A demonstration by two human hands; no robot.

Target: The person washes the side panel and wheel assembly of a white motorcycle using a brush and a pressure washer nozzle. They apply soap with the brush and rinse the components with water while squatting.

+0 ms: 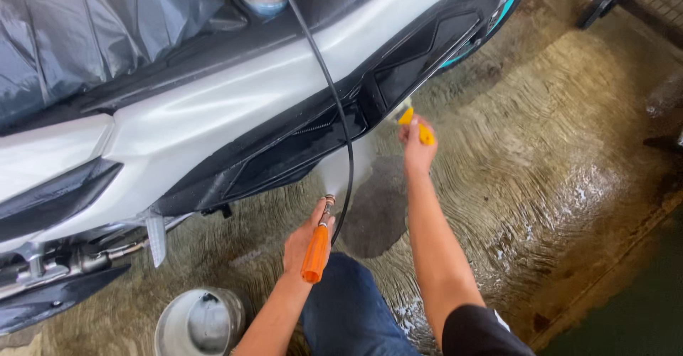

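Wet floor — open beside scooter.

A metal bucket is seen on the wet concrete floor; a black plastic sheet is draped above.

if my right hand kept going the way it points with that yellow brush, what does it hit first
Most likely the scooter's black lower side panel: the right hand holds the yellow brush aimed up at it, already close. Depth is hard to judge.

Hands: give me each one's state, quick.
Left hand: closed on the orange sprayer.
Right hand: closed on a yellow brush.
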